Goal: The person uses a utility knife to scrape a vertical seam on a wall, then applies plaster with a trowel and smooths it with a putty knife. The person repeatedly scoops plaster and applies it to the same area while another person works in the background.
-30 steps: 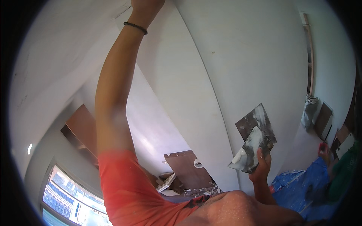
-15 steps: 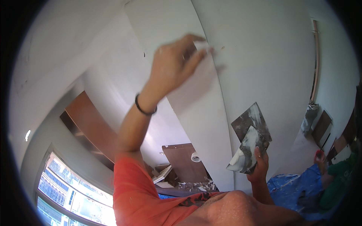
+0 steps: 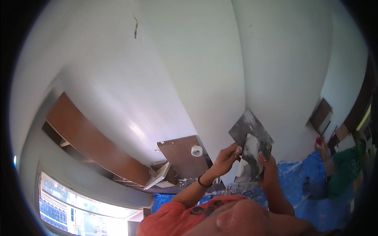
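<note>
My right hand [image 3: 269, 169] grips two flat putty knives together. The lower putty knife [image 3: 252, 151] carries whitish putty along its side, and the upper dark blade [image 3: 251, 126] sticks out beyond it at an angle, streaked with white. Their handles are hidden by my hand. Close against the left edge of the lower blade is my left hand [image 3: 225, 160], fingers curled and pinched, with white putty on the tips. Whether something small lies between those fingertips cannot be made out. Behind the blades rises a pale wall with an inside corner [image 3: 245, 78].
Dark wires [image 3: 136, 29] poke from the wall. Below stand a brown board [image 3: 183, 157], a white roll [image 3: 196, 150] and a slatted white piece [image 3: 157, 176]. A brown shelf unit [image 3: 94, 137] hangs left. Blue sheeting [image 3: 299, 177] covers the floor; a person in green [image 3: 345, 169] is at right.
My left hand has come down from the wall corner to the edge of the putty knives. My right hand keeps its hold on them. The view has tilted and shifted.
</note>
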Tool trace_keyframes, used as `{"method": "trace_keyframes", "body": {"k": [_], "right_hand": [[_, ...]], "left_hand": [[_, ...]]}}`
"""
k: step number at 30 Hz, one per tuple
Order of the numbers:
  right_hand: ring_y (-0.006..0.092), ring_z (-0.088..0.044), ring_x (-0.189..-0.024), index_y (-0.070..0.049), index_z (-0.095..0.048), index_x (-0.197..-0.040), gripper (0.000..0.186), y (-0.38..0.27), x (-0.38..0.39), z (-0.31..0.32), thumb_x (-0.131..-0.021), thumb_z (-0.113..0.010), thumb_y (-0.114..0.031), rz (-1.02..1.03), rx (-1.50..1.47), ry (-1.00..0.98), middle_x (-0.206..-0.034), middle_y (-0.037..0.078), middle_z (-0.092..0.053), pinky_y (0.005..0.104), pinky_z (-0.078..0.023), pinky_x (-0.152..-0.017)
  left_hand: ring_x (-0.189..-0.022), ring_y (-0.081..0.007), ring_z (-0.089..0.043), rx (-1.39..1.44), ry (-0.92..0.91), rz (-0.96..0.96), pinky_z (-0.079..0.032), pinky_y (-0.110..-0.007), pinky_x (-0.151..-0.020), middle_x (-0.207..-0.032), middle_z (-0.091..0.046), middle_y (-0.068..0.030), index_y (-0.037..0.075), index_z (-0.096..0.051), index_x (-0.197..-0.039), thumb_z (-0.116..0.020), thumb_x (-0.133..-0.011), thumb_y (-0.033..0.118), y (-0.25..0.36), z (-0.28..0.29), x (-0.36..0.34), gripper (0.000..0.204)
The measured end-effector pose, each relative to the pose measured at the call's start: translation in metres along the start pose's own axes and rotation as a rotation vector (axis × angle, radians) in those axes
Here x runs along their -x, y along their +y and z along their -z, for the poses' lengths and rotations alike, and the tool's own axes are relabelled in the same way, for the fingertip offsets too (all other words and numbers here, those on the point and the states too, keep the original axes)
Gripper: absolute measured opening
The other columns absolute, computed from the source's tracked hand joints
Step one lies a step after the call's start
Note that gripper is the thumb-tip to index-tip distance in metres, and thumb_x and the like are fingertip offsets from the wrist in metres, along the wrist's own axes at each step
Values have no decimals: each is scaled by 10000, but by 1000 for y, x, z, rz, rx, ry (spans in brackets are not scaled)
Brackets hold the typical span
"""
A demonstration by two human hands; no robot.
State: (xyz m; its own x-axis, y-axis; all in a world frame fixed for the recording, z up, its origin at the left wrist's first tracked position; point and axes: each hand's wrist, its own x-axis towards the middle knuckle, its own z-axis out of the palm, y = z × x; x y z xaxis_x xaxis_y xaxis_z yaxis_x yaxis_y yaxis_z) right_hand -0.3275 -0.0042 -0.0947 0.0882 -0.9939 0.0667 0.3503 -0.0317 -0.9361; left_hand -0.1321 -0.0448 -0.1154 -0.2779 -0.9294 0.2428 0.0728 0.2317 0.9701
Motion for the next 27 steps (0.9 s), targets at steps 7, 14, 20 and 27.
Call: {"method": "trace_keyframes", "body": {"k": [7, 14, 20, 27], "right_hand": [[150, -661, -1041, -15, -639, -1275, 319, 17, 12, -8, -1003, -650, -181, -192, -293, 228, -1159, 72, -696, 320, -534, -889], [151, -668, -1056, -25, -620, -1308, 315, 27, 43, -39, -1019, -625, -151, 18, -317, 642, -1191, 71, -691, 324, -540, -912], [211, -671, -1117, -23, -500, -1415, 431, 59, 54, -27, -1063, -557, -266, 452, -212, 1039, -1281, 111, -640, 370, -551, -958], [211, -628, -1176, -21, -497, -1394, 387, 43, 79, -34, -1073, -530, -235, 712, -46, 1106, -1292, 105, -618, 378, -521, -990]], "left_hand": [[-829, -56, -559, 228, -150, 122, -480, -260, -811, -881, -652, 8, -30, -657, -1087, -561, -1080, 316, -19, 12, -22, 359], [-881, -189, -669, 506, -94, 238, -590, -411, -833, -975, -645, -92, -2, -584, -1158, -518, -1087, 220, -46, 34, -38, 242], [-1069, -225, -689, 612, -49, 254, -606, -403, -886, -1258, -647, -141, -40, -532, -1354, -568, -1060, 197, -55, 56, -25, 379], [-1116, -214, -647, 696, -95, 384, -577, -375, -918, -1250, -616, -129, -25, -443, -1425, -610, -1023, 121, -22, -1, 6, 459]]}}
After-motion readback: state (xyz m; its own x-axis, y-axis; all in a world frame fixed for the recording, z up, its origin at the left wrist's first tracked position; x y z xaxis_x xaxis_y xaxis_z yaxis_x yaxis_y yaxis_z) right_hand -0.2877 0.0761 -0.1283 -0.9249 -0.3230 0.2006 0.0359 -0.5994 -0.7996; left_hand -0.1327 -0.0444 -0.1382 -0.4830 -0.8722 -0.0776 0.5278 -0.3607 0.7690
